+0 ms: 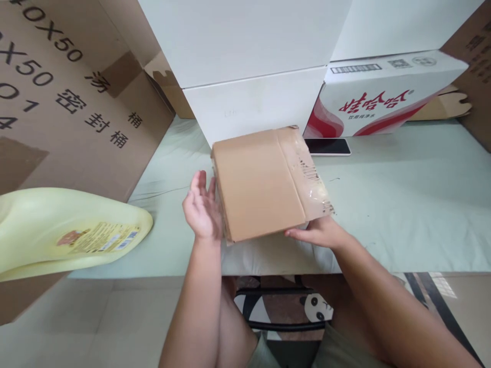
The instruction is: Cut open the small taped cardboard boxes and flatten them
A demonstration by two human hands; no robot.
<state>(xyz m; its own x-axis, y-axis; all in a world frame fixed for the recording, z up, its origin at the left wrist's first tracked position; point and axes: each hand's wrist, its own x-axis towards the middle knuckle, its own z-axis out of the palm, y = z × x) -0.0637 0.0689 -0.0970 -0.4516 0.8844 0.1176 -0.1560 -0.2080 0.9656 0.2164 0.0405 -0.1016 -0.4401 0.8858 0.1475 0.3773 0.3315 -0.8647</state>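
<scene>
A flat brown cardboard box (261, 184), with clear tape and torn print along its right side, is tilted above the pale green cloth. My right hand (320, 232) grips its near right corner, the thumb along the front edge and the other fingers hidden underneath. At the box's left edge is my left hand (203, 209), palm turned up and fingers apart; I cannot tell whether it touches the cardboard.
White boxes (253, 107) stand behind, beside a red-and-white carton (368, 105). A phone (330, 146) lies in front of the carton. On the left are a large printed carton (126, 168) and a yellow bottle (76, 225). The green cloth (402, 204) ends at a front edge.
</scene>
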